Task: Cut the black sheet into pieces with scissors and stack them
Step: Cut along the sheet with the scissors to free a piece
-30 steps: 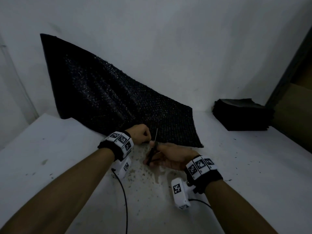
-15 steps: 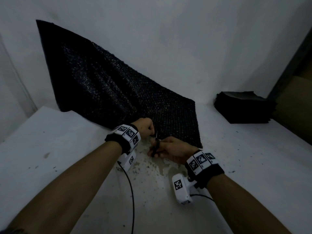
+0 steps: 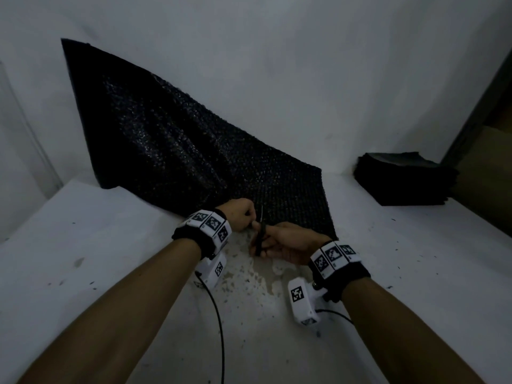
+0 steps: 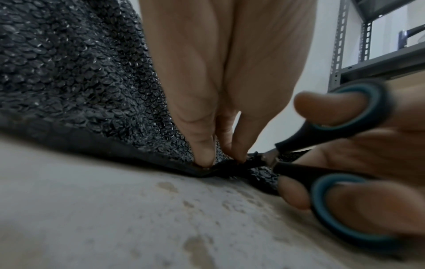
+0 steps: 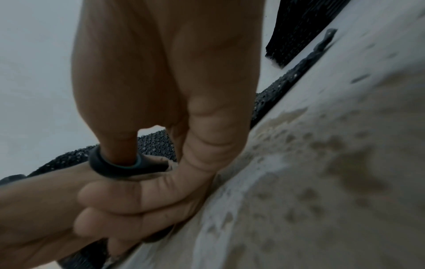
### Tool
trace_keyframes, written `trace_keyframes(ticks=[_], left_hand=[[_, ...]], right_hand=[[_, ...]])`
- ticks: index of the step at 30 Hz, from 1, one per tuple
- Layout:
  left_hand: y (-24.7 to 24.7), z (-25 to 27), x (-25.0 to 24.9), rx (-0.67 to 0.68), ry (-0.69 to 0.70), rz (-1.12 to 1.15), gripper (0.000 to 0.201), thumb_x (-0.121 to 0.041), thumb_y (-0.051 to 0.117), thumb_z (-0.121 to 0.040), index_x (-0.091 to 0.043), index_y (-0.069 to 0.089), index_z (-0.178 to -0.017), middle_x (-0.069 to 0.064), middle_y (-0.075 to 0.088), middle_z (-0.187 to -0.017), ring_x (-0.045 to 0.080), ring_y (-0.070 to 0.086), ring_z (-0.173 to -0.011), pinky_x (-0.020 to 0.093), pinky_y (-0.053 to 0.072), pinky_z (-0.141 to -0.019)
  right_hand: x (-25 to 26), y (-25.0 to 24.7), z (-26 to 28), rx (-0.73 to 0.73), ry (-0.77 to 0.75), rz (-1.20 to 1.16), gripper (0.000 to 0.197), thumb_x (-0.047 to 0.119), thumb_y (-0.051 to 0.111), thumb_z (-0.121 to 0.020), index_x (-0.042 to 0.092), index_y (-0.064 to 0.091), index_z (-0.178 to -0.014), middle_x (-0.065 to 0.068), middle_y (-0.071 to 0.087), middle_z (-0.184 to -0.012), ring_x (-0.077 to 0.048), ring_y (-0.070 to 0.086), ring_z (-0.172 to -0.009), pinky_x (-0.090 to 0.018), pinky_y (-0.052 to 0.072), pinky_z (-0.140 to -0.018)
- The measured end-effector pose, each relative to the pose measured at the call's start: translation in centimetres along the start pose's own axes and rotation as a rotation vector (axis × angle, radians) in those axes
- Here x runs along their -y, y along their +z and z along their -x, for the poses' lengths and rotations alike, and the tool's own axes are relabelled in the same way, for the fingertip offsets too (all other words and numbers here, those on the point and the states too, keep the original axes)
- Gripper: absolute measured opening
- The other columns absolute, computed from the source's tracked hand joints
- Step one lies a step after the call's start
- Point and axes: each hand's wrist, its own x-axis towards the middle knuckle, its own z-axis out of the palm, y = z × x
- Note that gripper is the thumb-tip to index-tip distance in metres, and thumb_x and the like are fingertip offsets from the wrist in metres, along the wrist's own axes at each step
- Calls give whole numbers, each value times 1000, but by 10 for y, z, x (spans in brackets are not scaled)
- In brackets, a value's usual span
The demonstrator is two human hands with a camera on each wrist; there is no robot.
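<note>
A large black bubbly sheet (image 3: pixel 194 151) leans against the back wall and lies on the white table (image 3: pixel 110 245). My left hand (image 3: pixel 243 214) pinches the sheet's near edge (image 4: pixel 207 169) between thumb and fingertips. My right hand (image 3: pixel 285 242) grips black scissors with teal-lined loops (image 4: pixel 345 116), thumb in the upper loop (image 5: pixel 115 163), fingers in the lower. The scissors (image 3: pixel 260 236) point away from me, their blades at the sheet's edge just right of my left fingers. A stack of black pieces (image 3: pixel 404 181) sits at the back right.
A dark frame and brown board (image 3: pixel 493 162) border the table on the right. Metal shelving (image 4: pixel 345 45) shows in the left wrist view. Small black scraps dot the table around the stained patch (image 3: pixel 249 275) under my wrists.
Both hands have stayed at the sheet's near edge. The scissors have advanced slightly into the edge, close by my left fingers. The head view has shifted a little.
</note>
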Motion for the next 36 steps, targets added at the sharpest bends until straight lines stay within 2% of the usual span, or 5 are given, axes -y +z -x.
trace_keyframes(ticks=[5, 11, 22, 32, 36], left_hand=[[1, -3, 4, 22, -14, 11, 11, -12, 49, -98, -20, 57, -101, 8, 59, -110, 23, 54, -90, 40, 50, -80], [2, -4, 6, 8, -4, 37, 13, -20, 45, -103, -20, 57, -100, 0, 57, -98, 18, 53, -83, 34, 48, -77], [2, -7, 15, -8, 4, 105, 6, -23, 52, -100, -19, 56, -98, 6, 59, -100, 20, 53, -84, 35, 44, -73], [2, -8, 23, -19, 18, 112, 18, -34, 49, -103, -19, 54, -96, -1, 53, -81, 14, 46, -67, 30, 37, -60], [2, -8, 22, -11, 5, 119, 10, -27, 49, -103, -20, 54, -97, -3, 52, -82, 12, 47, -69, 28, 38, -59]], right_hand=[[1, -3, -13, -40, -23, 5, 45, 47, 66, -92, 2, 73, -94, -15, 75, -90, -12, 64, -62, -20, 52, -58], [-11, -3, -25, -64, -109, -44, 30, 22, 58, -100, 0, 72, -85, -17, 68, -83, -10, 57, -55, -18, 49, -52], [4, -10, -31, -53, -37, -34, 54, 49, 71, -88, -2, 72, -107, -24, 73, -100, -17, 65, -65, -24, 53, -57], [8, -17, -53, -112, -79, -21, 57, 46, 66, -92, -8, 71, -108, -21, 70, -89, -17, 59, -60, -27, 51, -59], [2, -16, -56, -129, -121, -46, 40, 33, 64, -96, -6, 72, -91, -13, 67, -77, -13, 50, -54, -23, 45, -52]])
